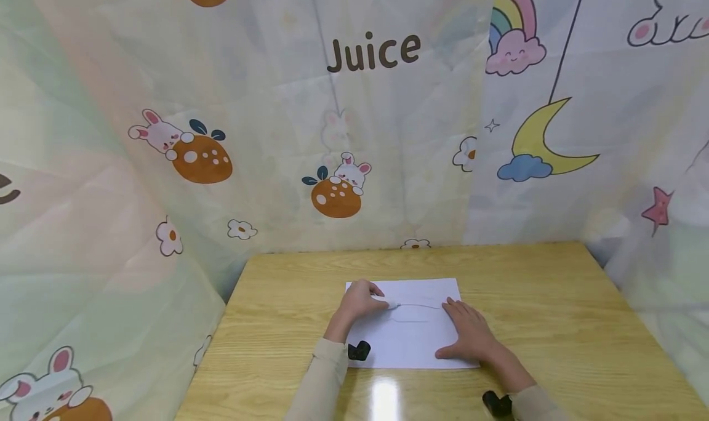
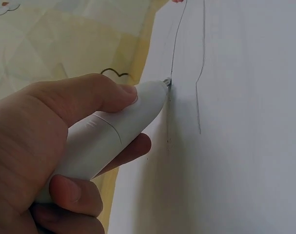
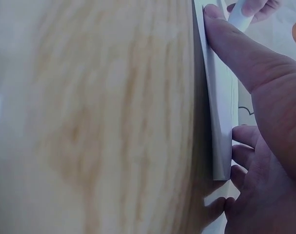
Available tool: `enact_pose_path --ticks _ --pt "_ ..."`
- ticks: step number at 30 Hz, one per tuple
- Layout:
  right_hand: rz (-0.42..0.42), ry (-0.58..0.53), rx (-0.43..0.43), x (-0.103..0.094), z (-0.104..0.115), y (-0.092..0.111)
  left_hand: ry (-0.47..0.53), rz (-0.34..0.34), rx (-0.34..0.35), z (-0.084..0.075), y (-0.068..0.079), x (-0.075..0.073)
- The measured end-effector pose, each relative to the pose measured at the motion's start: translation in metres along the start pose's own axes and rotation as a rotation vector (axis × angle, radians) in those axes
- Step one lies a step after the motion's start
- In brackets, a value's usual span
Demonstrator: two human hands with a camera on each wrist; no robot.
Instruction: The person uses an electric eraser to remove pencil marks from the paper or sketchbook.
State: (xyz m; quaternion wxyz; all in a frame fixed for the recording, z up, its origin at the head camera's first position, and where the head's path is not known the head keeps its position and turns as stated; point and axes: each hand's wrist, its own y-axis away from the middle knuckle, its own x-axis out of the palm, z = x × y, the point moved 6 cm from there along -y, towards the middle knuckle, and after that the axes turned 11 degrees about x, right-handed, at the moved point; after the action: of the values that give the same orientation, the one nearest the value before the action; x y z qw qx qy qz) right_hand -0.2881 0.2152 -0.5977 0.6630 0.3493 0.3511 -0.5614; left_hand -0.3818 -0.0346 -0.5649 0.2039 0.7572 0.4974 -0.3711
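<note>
A sheet of white paper (image 1: 410,347) lies on the wooden table with two thin pencil lines drawn across it. My left hand (image 1: 361,299) grips a thick white electric eraser (image 2: 108,131), thumb on top and fingers curled beneath. Its small grey tip meets the end of one pencil line in the left wrist view, where dark crumbs dot the paper just past it. Over the sheet's right side, my right hand (image 1: 471,333) rests with fingers spread, the thumb (image 3: 226,29) near the front edge. The second line (image 2: 200,78) runs beside the first.
The wooden table (image 1: 554,322) extends on both sides of the paper. A printed cloth (image 1: 266,181) with rabbits and oranges hangs behind it. Small black devices (image 1: 360,351) sit at both wrists.
</note>
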Motion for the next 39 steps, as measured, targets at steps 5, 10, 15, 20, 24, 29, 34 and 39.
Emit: enact_pose_path --ticks 5,10,15,20,24,29,34,39 --pt "-0.01 0.011 -0.003 -0.0016 -0.0014 -0.0026 0.001 0.011 0.011 -0.003 -0.0022 -0.002" --pt "-0.008 0.006 -0.002 -0.0017 -0.0026 -0.0023 -0.02 0.028 0.029 -0.0059 -0.0044 -0.0027" --pt "-0.009 0.006 -0.012 0.0002 -0.0006 -0.0008 -0.031 0.022 0.034 -0.0037 -0.0037 -0.0031" --pt "-0.008 0.012 -0.007 -0.0009 -0.0012 -0.0019 -0.04 0.03 0.042 -0.0069 -0.0061 -0.0028" --pt "-0.008 0.018 -0.003 -0.0006 -0.0023 -0.003 -0.057 0.025 0.044 -0.0074 -0.0055 -0.0047" --pt "-0.004 0.012 0.012 -0.0001 -0.0012 -0.0025 -0.048 0.035 0.056 -0.0088 -0.006 -0.0014" --pt "0.005 0.008 0.0 0.0013 0.0017 -0.0018 -0.059 0.045 0.041 -0.0091 -0.0049 -0.0011" --pt "0.0 0.019 -0.008 0.0017 0.0009 0.0 -0.067 0.041 0.039 -0.0086 -0.0023 -0.0007"
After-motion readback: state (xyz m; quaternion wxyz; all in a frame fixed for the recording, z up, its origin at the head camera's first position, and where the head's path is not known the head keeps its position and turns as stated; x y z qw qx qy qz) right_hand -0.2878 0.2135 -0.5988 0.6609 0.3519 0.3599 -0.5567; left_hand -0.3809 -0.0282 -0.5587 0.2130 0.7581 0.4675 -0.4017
